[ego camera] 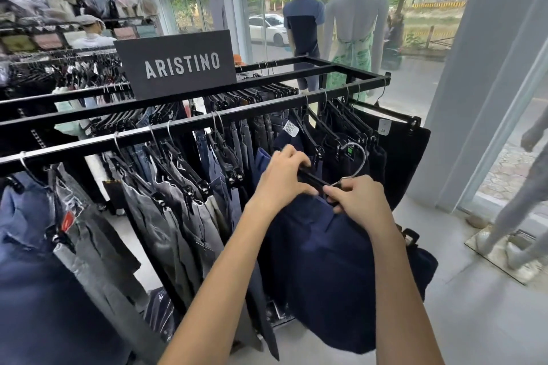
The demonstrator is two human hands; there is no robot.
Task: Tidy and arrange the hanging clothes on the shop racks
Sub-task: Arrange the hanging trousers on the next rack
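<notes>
Refitting a navy garment (pixel 320 246) onto a black clip hanger (pixel 311 179), just right of centre frame and in front of the rack rail (pixel 192 126), off the rail, with the metal hook (pixel 364 158) free in the air and curving up toward the dark trousers hung behind. Gripping the bar's far end with the left hand (pixel 281 177), fingers curled over the top and thumb underneath. Pinching the near end with the right hand (pixel 360 201), thumb and forefinger closed on the bar just beneath the hook's stem. Judged as mid-step: seating the waistband in the clips before rehanging. Best done by pulling the waistband taut and level along the bar, squeezing one clip at a time (hidden under the fingers, so impossible to tell whether closed), checking for equal overhang at both ends, then lifting by the hook onto the open stretch of rail above the hands. Worth letting the cloth drop straight rather than bunching against neighbouring hangers. Reaching up from the bottom edge with both forearms, converging toward centre, wrists roughly level, elbows out of view.
</notes>
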